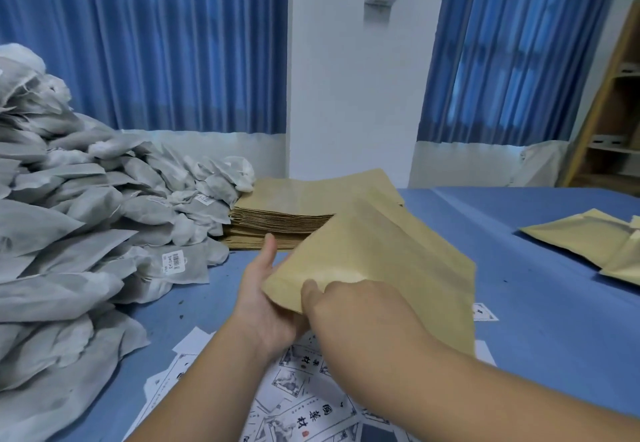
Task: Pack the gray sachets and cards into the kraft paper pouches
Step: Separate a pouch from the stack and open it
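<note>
I hold one kraft paper pouch [388, 258] above the blue table, its near end towards me. My left hand [266, 303] grips that near end from the left, thumb up along its edge. My right hand [363, 310] grips the same end from above, its fingers hidden by the paper. Behind the pouch lies a flat stack of kraft pouches [277, 213]. A big heap of gray sachets [79, 220] fills the left side. Printed cards [298, 403] lie scattered under my forearms.
Two filled kraft pouches [588, 244] lie at the right edge of the blue table [519, 303]. Blue curtains and a white wall stand behind; a wooden shelf [613, 123] is at the far right.
</note>
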The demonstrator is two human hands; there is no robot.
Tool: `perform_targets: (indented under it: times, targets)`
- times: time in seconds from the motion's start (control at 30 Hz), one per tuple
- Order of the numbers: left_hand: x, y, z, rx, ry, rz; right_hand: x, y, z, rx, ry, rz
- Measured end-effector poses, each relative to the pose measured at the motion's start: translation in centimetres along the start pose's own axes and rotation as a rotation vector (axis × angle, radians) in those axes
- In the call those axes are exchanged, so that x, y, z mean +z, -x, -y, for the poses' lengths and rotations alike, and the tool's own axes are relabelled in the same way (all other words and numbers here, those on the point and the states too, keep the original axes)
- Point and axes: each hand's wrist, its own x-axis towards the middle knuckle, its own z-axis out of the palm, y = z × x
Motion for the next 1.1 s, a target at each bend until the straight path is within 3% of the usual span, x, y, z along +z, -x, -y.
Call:
perform_targets:
  times: [0.13, 0.23, 0.43, 0.73, 1.1]
  targets:
    - [0.3, 0.3, 0.6, -0.048, -0.103, -0.075, 1.0, -1.3, -0.7, 0.154, -0.089, 0.168]
    - [0.4, 0.7, 0.6, -0.092, -0.239, -0.071, 2.1, -2.6, -1.6, 0.249, -0.275, 0.193]
    - [0.5, 1.0, 0.7, -0.105, -0.332, -0.022, 3.3, -4.6, -4.2, 0.459, -0.793, -0.031]
    - [-0.4, 0.8, 1.3, -0.035, -0.579, 0.043, 8.1, -4.4, -5.1, 0.555, -1.735, -0.190]
    - [-0.1, 1.0, 2.0, 0.033, -0.621, 0.001, 9.6, -4.0, -5.1, 0.478, -1.881, -0.244]
